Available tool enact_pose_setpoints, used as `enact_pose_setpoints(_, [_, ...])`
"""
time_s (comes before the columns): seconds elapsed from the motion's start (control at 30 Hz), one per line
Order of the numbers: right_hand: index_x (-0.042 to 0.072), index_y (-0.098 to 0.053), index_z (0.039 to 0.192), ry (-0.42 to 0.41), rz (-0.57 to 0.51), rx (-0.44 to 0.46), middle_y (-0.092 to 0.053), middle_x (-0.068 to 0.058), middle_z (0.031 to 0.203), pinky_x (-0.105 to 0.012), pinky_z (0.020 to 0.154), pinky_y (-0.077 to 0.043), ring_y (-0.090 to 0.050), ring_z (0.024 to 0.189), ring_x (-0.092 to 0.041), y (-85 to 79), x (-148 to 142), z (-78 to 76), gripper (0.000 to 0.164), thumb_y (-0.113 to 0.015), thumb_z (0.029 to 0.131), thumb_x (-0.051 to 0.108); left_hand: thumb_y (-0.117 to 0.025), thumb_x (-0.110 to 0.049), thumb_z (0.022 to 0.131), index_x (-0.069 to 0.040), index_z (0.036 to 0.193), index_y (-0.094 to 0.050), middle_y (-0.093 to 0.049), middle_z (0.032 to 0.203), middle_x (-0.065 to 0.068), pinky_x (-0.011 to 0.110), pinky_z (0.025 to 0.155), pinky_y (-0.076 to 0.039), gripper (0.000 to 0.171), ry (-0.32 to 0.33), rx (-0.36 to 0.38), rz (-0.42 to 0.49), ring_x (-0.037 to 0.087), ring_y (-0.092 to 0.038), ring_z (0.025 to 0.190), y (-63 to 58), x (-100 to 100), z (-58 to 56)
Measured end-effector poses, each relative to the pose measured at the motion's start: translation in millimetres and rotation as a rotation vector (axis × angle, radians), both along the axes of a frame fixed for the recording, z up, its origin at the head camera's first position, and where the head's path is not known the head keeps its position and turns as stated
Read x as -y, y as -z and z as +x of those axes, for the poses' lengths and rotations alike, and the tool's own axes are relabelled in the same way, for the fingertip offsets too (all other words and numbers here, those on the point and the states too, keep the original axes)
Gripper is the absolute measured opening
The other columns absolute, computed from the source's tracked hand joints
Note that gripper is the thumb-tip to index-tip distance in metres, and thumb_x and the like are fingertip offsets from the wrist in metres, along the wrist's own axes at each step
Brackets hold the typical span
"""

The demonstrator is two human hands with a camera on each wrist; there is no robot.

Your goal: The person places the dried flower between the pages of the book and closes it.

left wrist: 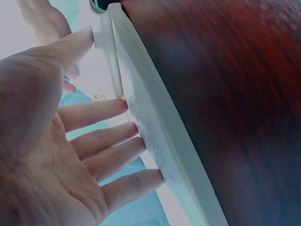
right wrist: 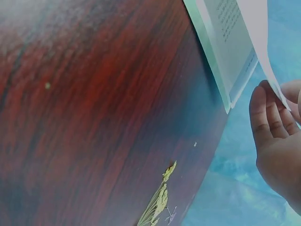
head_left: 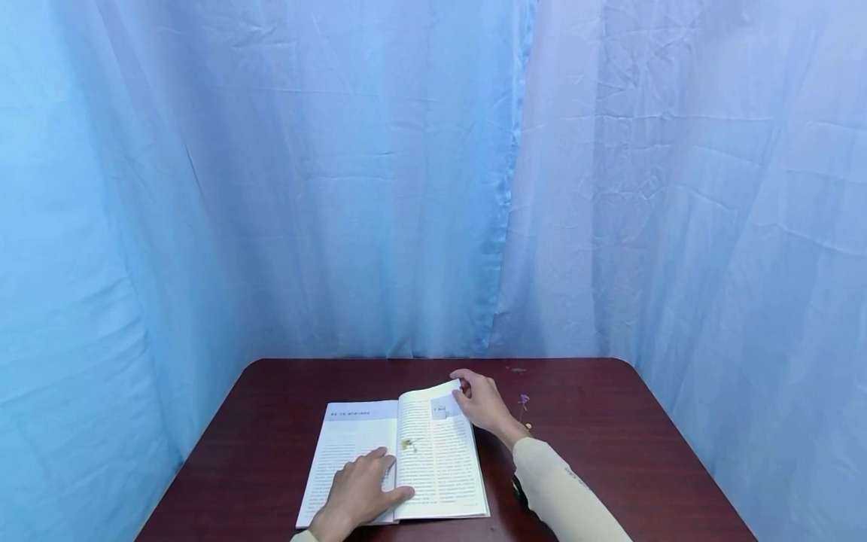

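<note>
An open book (head_left: 348, 433) lies on the table, its two printed pages facing up. My left hand (head_left: 362, 485) rests across the left page and the fold, with its fingers straight and spread and the thumb reaching over the right page. At the top right corner, my right hand (head_left: 484, 403) pinches a page (head_left: 443, 452) between thumb and fingers. That corner is raised off the sheets below, and the right wrist view shows the lifted page (right wrist: 257, 28) curving up to the fingers. A small yellow pressed flower (head_left: 408, 444) lies on the right page near the fold.
The dark red wooden table (head_left: 643, 467) has rounded far corners. Right of the book, beyond the right forearm, lie a purple flower (head_left: 524, 403) and dried yellow flower sprigs (right wrist: 160, 202). Blue curtains (head_left: 379, 188) hang behind and at both sides.
</note>
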State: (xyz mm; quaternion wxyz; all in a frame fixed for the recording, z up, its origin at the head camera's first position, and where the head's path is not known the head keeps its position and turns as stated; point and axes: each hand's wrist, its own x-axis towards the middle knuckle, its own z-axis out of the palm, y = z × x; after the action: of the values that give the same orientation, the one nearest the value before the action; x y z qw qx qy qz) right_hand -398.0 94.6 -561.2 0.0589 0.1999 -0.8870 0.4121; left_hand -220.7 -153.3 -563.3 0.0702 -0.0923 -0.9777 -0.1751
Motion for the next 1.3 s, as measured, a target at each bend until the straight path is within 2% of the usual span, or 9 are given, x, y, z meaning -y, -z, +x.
enact_pose_setpoints(0.23, [0.002, -0.076, 0.14, -0.01, 0.058, -0.032, -0.08, -0.009, 0.111, -0.026, 0.075, -0.056, -0.062, 0.078, -0.008, 0.6, -2.0, 1.7, 0.032, -0.072, 0.108, 0.007, -0.095, -0.061, 0.084, -0.004, 0.118, -0.086, -0.083, 0.124, 0.016, 0.052, 0.069, -0.068, 0.066, -0.002, 0.0, -0.011, 0.037, -0.082, 0.093, 0.4, 0.7, -1.5])
enact_pose_setpoints(0.57, [0.003, -0.078, 0.137, 0.003, 0.115, -0.074, -0.08, -0.016, 0.135, -0.03, 0.077, -0.058, -0.063, 0.079, -0.007, 2.8, -5.5, 2.3, 0.03, -0.073, 0.108, 0.008, -0.095, -0.059, 0.085, -0.004, 0.12, -0.085, -0.083, 0.128, 0.018, 0.054, 0.073, -0.069, 0.066, -0.007, 0.024, -0.001, 0.038, -0.083, 0.098, 0.0, 0.5, -1.1])
enact_pose_setpoints(0.87, [0.003, -0.079, 0.136, -0.006, 0.148, -0.105, -0.08, -0.016, 0.134, -0.029, 0.078, -0.058, -0.064, 0.081, -0.007, 3.5, -7.8, 3.7, 0.029, -0.073, 0.108, 0.009, -0.094, -0.06, 0.085, -0.004, 0.12, -0.085, -0.082, 0.129, 0.018, 0.054, 0.075, -0.069, 0.067, -0.01, 0.039, -0.005, 0.039, -0.083, 0.1, -1.2, -0.3, -2.8])
enact_pose_setpoints(1.0, [0.006, -0.081, 0.124, 0.005, 0.14, -0.117, -0.079, -0.01, 0.12, -0.026, 0.074, -0.057, -0.064, 0.081, -0.006, 4.5, -7.3, 2.5, 0.019, -0.077, 0.106, 0.009, -0.095, -0.06, 0.085, -0.004, 0.12, -0.085, -0.083, 0.127, 0.018, 0.055, 0.076, -0.069, 0.067, -0.012, 0.046, -0.01, 0.039, -0.083, 0.1, -1.4, -0.6, -2.6])
enact_pose_setpoints(1.13, [0.011, -0.078, 0.104, 0.037, 0.117, -0.136, -0.074, -0.004, 0.103, -0.027, 0.074, -0.056, -0.064, 0.084, -0.011, 3.8, -5.1, 0.6, 0.003, -0.081, 0.103, 0.009, -0.095, -0.059, 0.085, -0.003, 0.12, -0.085, -0.083, 0.127, 0.018, 0.055, 0.077, -0.069, 0.067, -0.013, 0.048, -0.011, 0.039, -0.083, 0.101, -1.5, -0.9, -2.7])
enact_pose_setpoints(1.3, [0.013, -0.076, 0.093, 0.058, 0.111, -0.175, -0.075, -0.005, 0.115, -0.038, 0.089, -0.063, -0.072, 0.102, -0.02, 2.1, -3.0, 0.0, 0.012, -0.081, 0.103, 0.009, -0.095, -0.06, 0.085, -0.003, 0.121, -0.085, -0.082, 0.129, 0.019, 0.056, 0.078, -0.069, 0.068, -0.016, 0.05, -0.012, 0.04, -0.083, 0.103, -1.6, -1.2, -3.2])
